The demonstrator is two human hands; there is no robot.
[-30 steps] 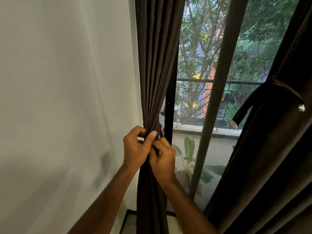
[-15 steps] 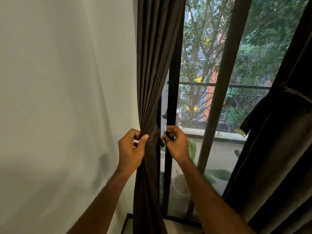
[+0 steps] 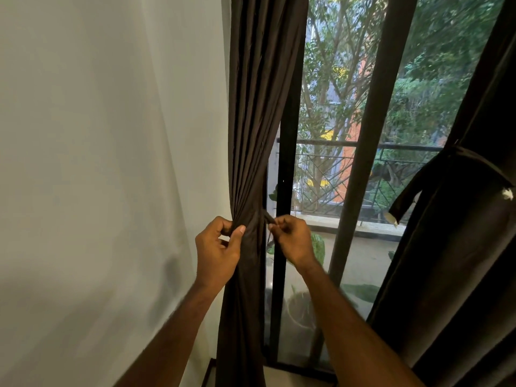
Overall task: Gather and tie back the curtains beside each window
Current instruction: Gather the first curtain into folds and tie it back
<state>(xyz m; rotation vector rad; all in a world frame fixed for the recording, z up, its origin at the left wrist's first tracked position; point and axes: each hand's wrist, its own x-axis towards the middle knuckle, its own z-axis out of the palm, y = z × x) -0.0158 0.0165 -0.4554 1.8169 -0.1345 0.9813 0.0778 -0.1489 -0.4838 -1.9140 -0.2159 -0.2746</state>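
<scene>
Pinching curtain (image 3: pixel 259 107) between left grip (image 3: pixel 220 247), right grip (image 3: pixel 293 238)

A plain white wall (image 3: pixel 97 163) stands to my left. Through the dark window frame (image 3: pixel 368 152) I see a balcony railing (image 3: pixel 335 174), green trees (image 3: pixel 432 79) and a leafy potted plant (image 3: pixel 318 247).

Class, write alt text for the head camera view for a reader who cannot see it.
Two hands cinch a dark brown curtain beside a window: the left hand pinches the gathered folds while the right hand pulls a dark tie strap out to the side. At right, a second dark curtain is already tied back; trees and a balcony railing show through the glass.
</scene>
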